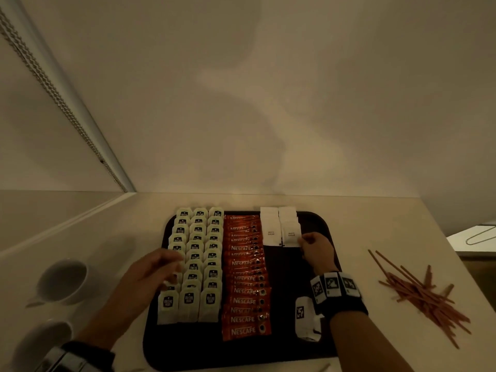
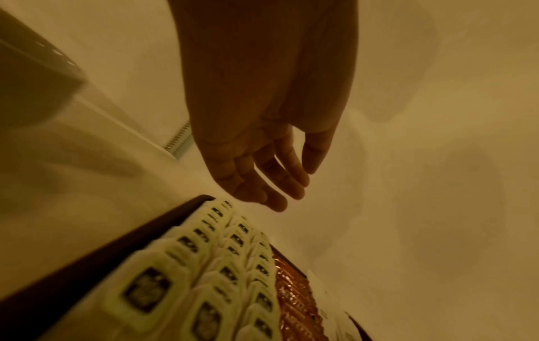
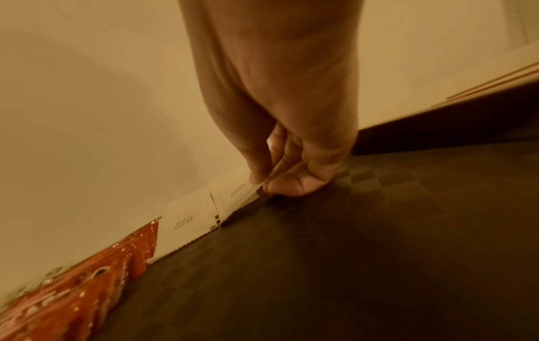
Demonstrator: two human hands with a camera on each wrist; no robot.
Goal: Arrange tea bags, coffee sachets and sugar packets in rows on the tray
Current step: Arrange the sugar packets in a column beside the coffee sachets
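Note:
A dark tray (image 1: 316,220) holds three rows of pale tea bags (image 1: 195,256) on its left, one row of orange coffee sachets (image 1: 245,277) in the middle, and two short rows of white sugar packets (image 1: 271,229) at the far right. My right hand (image 1: 304,244) pinches the near right corner of the front sugar packet (image 1: 291,234) between thumb and fingers; the right wrist view shows this white sugar packet (image 3: 233,191) lying low on the tray (image 3: 379,242). My left hand (image 1: 171,267) hovers with loose fingers (image 2: 280,182) over the left tea bags (image 2: 227,265), holding nothing.
Two white cups (image 1: 63,280) stand on the counter left of the tray. A loose pile of brown stir sticks (image 1: 426,294) lies to the right. A white wall rises just behind the tray. The counter edge drops away at the far right.

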